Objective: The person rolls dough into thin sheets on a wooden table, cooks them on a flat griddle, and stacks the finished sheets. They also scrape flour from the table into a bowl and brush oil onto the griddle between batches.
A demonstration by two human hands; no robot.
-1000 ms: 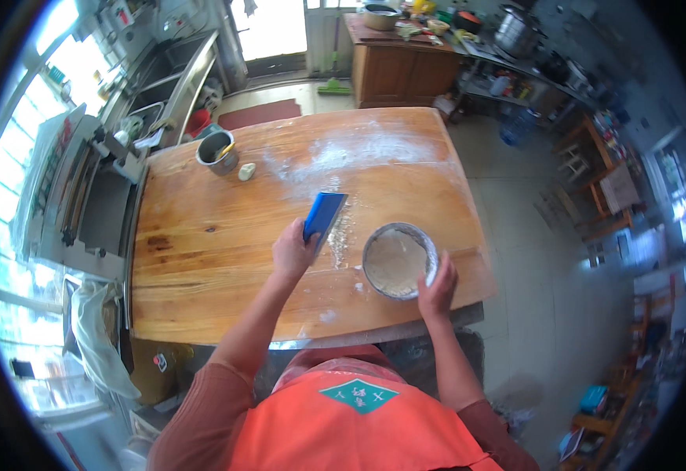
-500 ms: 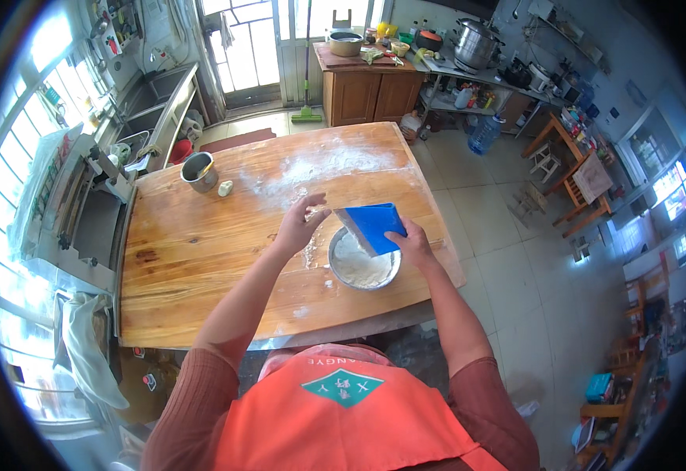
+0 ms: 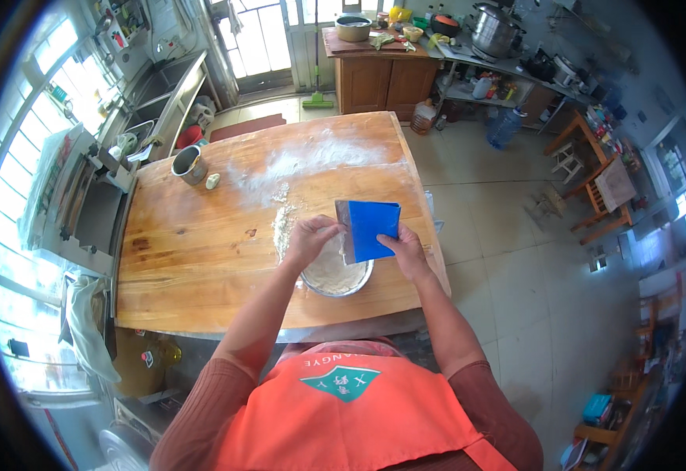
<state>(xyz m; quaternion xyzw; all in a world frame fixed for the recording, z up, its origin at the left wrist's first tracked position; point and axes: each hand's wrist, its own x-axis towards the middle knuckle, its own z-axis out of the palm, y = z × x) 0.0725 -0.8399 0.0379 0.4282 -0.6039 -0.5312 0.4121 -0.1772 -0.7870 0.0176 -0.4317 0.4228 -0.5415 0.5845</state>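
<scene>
My right hand (image 3: 407, 250) grips a dough scraper (image 3: 376, 228) by its blue handle, with the thumb laid on the near face. The scraper's metal blade faces left, above a metal bowl (image 3: 335, 293). My left hand (image 3: 310, 239) has its fingertips pinched together at the blade's edge. White flour (image 3: 333, 276) lies in the bowl, partly covered by the scraper and left hand. A strip of floury crumbs (image 3: 282, 228) runs along the wooden table (image 3: 194, 267) left of the bowl.
Loose flour (image 3: 311, 161) is spread over the table's far part. A small dough lump (image 3: 212, 181) sits beside a metal pot (image 3: 189, 166) at the far left. Left of the table stands a metal machine (image 3: 84, 200); a wooden cabinet (image 3: 390, 82) is beyond.
My left hand has come right and down to the scraper's blade, its fingers closing from spread to pinched. The scraper has turned more upright. The whole view has shifted slightly.
</scene>
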